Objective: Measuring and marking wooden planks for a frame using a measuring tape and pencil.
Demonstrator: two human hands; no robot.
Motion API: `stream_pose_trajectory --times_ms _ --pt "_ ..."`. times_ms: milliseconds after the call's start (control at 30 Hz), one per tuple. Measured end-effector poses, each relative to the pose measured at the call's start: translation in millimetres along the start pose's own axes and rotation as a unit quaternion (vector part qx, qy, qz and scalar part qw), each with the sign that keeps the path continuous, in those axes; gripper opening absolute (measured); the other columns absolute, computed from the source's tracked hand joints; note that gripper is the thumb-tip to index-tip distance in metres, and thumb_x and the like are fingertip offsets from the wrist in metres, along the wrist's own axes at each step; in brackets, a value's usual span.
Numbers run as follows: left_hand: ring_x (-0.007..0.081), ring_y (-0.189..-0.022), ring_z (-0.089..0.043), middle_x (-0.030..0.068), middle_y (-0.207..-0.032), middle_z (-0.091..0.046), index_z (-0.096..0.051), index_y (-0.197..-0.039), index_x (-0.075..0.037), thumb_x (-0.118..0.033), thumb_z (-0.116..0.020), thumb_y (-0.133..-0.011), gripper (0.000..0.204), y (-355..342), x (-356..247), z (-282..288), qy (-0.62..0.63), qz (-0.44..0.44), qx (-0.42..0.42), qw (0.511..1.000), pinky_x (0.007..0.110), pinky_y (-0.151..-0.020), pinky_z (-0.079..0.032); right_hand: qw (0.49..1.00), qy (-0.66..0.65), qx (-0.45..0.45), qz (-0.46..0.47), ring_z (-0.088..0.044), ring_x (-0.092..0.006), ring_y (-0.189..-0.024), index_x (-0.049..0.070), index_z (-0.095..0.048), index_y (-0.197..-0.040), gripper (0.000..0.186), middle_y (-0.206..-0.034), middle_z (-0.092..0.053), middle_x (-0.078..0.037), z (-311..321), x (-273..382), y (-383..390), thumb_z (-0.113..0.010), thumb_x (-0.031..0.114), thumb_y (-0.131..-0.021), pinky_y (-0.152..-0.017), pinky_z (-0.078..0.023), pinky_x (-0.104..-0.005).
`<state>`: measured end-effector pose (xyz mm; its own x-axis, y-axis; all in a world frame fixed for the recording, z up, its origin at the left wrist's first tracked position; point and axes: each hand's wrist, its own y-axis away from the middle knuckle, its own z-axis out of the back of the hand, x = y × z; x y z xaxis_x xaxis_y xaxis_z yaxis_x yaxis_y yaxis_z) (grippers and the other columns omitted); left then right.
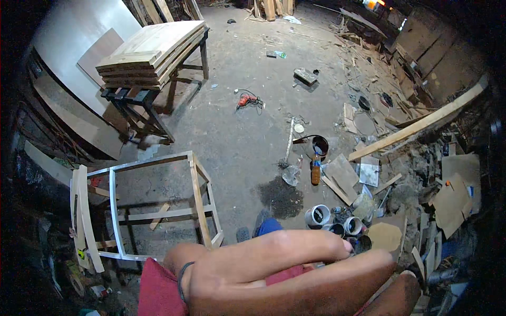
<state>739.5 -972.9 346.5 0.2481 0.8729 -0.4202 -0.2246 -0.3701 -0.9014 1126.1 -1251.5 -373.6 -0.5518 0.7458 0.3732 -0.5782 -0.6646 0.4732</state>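
Pale wood makes up the open rectangular frame (201, 208), which sits on the floor at left. Long curved wood strips (86, 221) stand upright just beside its left side, with a yellow and black object (80, 254) near their lower end. Behind the frame, I record a stack of wooden panels (153, 45) lying flat on a dark stand (153, 113).

From the lower left, a maroon sleeve (158, 289) and a dark cord band lead to what I read as the left hand (274, 268), very near the lens (so near that its outline is hard to judge from my remote feed). Its fingers extend rightward with a gap between them; I cannot tell whether they grip anything. In view, the frame appears just beyond this hand, to its upper left. I cannot confirm the right hand or its fingers: a further bare shape (398, 292) at the lower edge could belong to either hand.

On the floor farther off, near mid-view, I note a red corded power tool (244, 100) and, to its right, a metal box (305, 76). Below the box, a bottle of amber liquid (315, 171) stands near a white tub (310, 217). A long beam (421, 126) slants across the right side, above brown cardboard (450, 208).
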Motion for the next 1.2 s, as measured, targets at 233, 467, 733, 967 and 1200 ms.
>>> stream_pose_trajectory --times_ms 233,467,733,967,1200 --pt "0.0229 -0.088 -0.067 0.0009 -0.091 -0.07 -0.075 -0.086 -0.015 -0.018 -0.078 -0.077 0.009 22.4 -49.9 -11.8 0.018 -0.027 0.021 0.999 0.036 -0.078 -0.056 0.998 -0.034 0.054 -0.023 -0.07 -0.0399 -0.084 -0.001 -0.071 -0.106 0.047 -0.095 -0.072 -0.026 -5.4 -11.5 58.6 -0.068 0.044 -0.092 -0.075 -0.053 -0.0493" --pt "0.0229 -0.088 -0.067 0.0011 -0.092 -0.07 -0.075 -0.086 -0.014 -0.017 -0.077 -0.077 0.01 48.5 -110.1 -33.8 0.034 -0.031 0.038 0.998 0.036 -0.077 -0.056 0.996 -0.06 0.066 0.002 -0.07 -0.0411 -0.086 -0.001 -0.069 -0.11 0.047 -0.097 -0.071 -0.027 -17.2 -23.4 104.9 -0.067 0.043 -0.093 -0.076 -0.053 -0.05" --pt "0.023 -0.089 -0.067 0.0012 -0.092 -0.07 -0.074 -0.086 -0.014 -0.017 -0.076 -0.077 0.01 82.6 -186.4 -61.3 0.065 -0.043 0.053 0.996 0.036 -0.077 -0.056 0.996 -0.073 0.057 -0.008 -0.069 -0.0425 -0.088 -0.001 -0.068 -0.114 0.048 -0.1 -0.07 -0.028 -40.8 -92.0 178.2 -0.066 0.043 -0.094 -0.077 -0.053 -0.0509" --pt "0.0231 -0.089 -0.068 0.0014 -0.093 -0.07 -0.073 -0.086 -0.013 -0.017 -0.076 -0.077 0.01 131.9 -261.4 -73.0 0.074 -0.032 0.059 0.995 0.036 -0.076 -0.056 0.995 -0.062 0.064 -0.033 -0.069 -0.0437 -0.089 -0.001 -0.066 -0.117 0.049 -0.102 -0.07 -0.029 -78.7 -169.7 264.3 -0.064 0.043 -0.095 -0.078 -0.053 -0.0516" --pt "0.0231 -0.089 -0.068 0.0016 -0.093 -0.07 -0.073 -0.086 -0.013 -0.017 -0.075 -0.077 0.01 169.7 -326.3 -67.8 0.062 -0.029 0.052 0.996 0.036 -0.076 -0.056 0.995 -0.039 0.086 -0.037 -0.069 -0.0449 -0.091 -0.001 -0.065 -0.12 0.05 -0.105 -0.069 -0.03 -108.6 -222.7 330.8 -0.063 0.042 -0.096 -0.079 -0.053 -0.0524"
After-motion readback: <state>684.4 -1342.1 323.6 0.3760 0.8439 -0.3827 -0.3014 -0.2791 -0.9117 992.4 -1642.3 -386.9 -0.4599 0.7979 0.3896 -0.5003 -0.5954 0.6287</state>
